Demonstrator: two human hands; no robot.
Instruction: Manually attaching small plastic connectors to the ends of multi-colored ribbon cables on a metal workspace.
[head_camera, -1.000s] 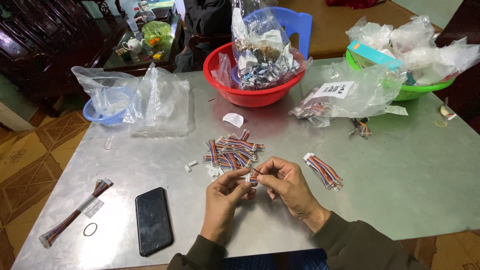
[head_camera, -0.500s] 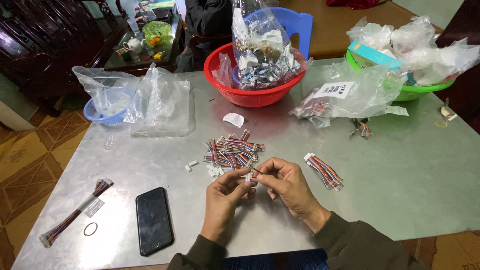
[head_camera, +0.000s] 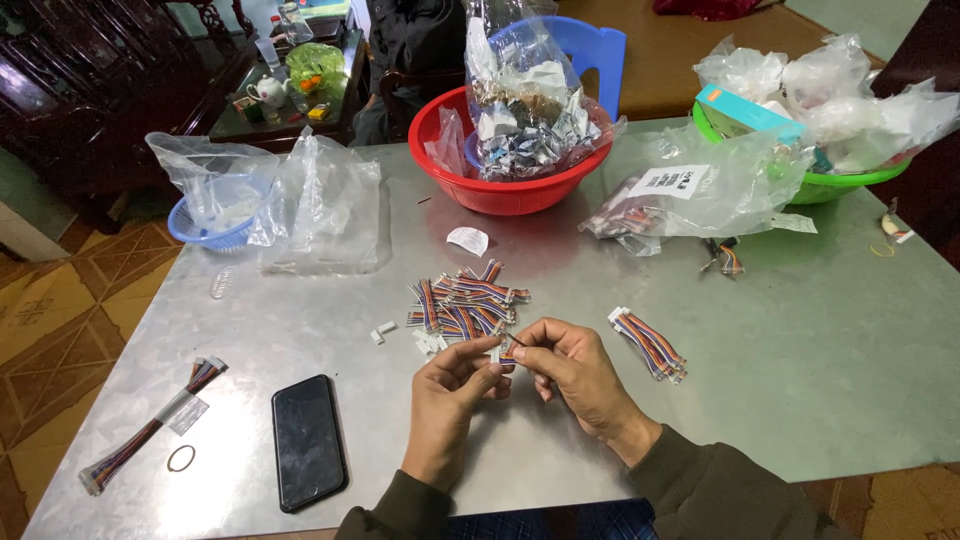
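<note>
Currently: short rainbow ribbon cable (head_camera: 505, 352) pinched between left hand (head_camera: 455, 392) and right hand (head_camera: 572, 370), long axis crosswise between fingertips; loose cable pile (head_camera: 465, 303) just beyond on counter (head_camera: 800, 330).

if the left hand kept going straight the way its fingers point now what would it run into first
The left hand points up and right across the table, so it would probably first meet the small ribbon cable piece pinched between both hands, then the right hand. Beyond lies the pile of multicoloured ribbon cables; depth is hard to judge.
</note>
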